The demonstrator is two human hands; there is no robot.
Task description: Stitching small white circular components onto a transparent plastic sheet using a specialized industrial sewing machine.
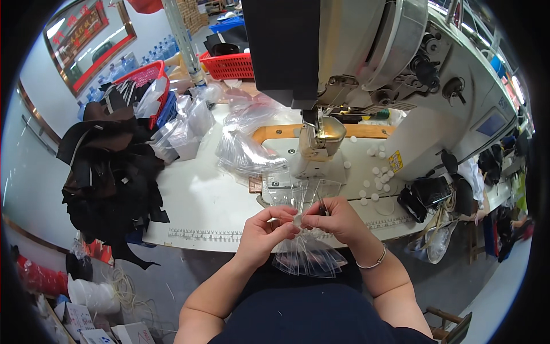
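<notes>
In front of the sewing machine, my left hand [264, 230] and my right hand [342, 221] meet near the table's front edge. Both are closed, their fingertips pinching the gathered middle of a clear plastic piece [309, 256], which fans out above and below them. Between the fingertips shows a small white round piece [297, 219]. A slim dark metal tool, seemingly thread snips [322, 204], sticks up from my right hand; its lower part is hidden by the fingers. Just beyond stands the sewing machine's narrow post [316, 150], apart from my hands.
Several white discs [375, 196] lie on the table to the right. Clear plastic pieces [246, 150] pile up left of the post. Black fabric [114, 178] hangs over the left edge. Red baskets [230, 66] stand behind. The machine head [286, 51] overhangs the table.
</notes>
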